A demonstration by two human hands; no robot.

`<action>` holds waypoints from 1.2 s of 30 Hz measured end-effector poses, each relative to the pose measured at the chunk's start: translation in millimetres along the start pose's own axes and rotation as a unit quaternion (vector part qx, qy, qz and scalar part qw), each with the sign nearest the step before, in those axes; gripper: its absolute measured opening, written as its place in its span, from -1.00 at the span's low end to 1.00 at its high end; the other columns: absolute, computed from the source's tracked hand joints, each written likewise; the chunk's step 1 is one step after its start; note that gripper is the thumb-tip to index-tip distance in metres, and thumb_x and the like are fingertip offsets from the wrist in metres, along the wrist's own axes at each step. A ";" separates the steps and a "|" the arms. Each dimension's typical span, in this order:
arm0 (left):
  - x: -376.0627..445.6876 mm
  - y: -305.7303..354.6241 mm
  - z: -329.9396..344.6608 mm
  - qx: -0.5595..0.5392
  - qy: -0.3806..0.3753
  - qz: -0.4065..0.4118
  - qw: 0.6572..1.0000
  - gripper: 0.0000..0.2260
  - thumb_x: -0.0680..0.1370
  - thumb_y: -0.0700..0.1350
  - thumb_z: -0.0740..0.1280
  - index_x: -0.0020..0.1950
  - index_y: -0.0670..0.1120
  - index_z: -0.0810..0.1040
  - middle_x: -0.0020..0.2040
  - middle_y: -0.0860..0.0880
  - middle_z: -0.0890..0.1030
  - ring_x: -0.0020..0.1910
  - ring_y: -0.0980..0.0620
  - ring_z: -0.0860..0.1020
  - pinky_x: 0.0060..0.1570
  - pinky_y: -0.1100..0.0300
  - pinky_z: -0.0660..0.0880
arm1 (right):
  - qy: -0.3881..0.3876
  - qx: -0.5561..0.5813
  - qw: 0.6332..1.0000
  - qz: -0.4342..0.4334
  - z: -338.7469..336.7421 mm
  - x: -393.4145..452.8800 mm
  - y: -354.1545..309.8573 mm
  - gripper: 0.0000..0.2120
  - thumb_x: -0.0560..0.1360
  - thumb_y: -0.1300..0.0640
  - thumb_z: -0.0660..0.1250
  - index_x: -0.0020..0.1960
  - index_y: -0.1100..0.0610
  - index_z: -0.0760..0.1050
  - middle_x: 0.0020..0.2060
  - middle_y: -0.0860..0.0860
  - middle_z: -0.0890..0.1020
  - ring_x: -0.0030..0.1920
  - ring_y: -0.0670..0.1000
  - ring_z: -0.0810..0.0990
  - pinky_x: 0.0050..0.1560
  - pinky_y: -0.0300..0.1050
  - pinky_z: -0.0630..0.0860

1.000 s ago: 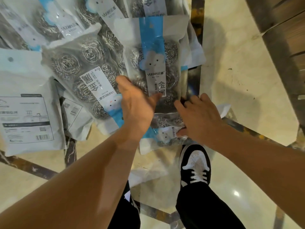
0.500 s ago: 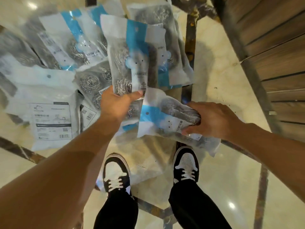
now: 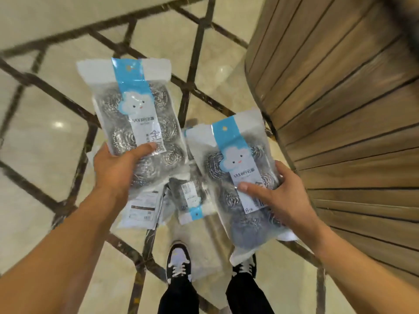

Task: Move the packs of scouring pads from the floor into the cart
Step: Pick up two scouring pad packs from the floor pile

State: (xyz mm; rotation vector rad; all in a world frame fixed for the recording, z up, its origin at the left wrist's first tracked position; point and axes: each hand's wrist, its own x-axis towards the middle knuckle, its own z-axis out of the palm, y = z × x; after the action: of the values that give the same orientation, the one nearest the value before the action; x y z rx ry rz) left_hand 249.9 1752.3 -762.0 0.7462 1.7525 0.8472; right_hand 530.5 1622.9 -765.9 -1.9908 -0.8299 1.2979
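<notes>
My left hand grips the lower part of a clear pack of steel scouring pads with a blue strip and a cloud face, held up with its top away from me. My right hand grips a second such pack, thumb across its label. Both packs hang above the floor. Between and below them lie more packs on the floor, one with its printed white back up. No cart is in view.
The floor is glossy cream marble with dark inlaid lines. A curved wall of wooden slats rises on the right, close to my right hand. My two black-and-white shoes stand near the bottom middle.
Both hands have lifted a pack each off the pile. The view has swung away from the large heap of packs, so only a few remain in sight below.
</notes>
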 end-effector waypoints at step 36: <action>-570.6 305.9 -389.6 -0.317 0.373 0.158 0.858 -0.43 0.17 -0.12 0.67 0.16 -0.16 0.68 0.00 -0.16 0.76 -0.05 -0.15 0.74 -0.06 0.05 0.61 | -0.332 -0.019 0.831 -0.445 90.5 -445.3 -556.2 -0.17 0.22 -0.35 0.59 0.37 0.00 0.50 0.21 -0.09 0.65 0.15 -0.01 0.64 0.20 0.06 0.59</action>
State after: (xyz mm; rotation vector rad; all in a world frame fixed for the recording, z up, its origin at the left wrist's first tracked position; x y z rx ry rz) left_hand 80.7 1389.3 -121.3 0.2481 1.8144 2.0238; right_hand 208.1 1634.1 -124.3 -0.8501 -1.8274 1.3317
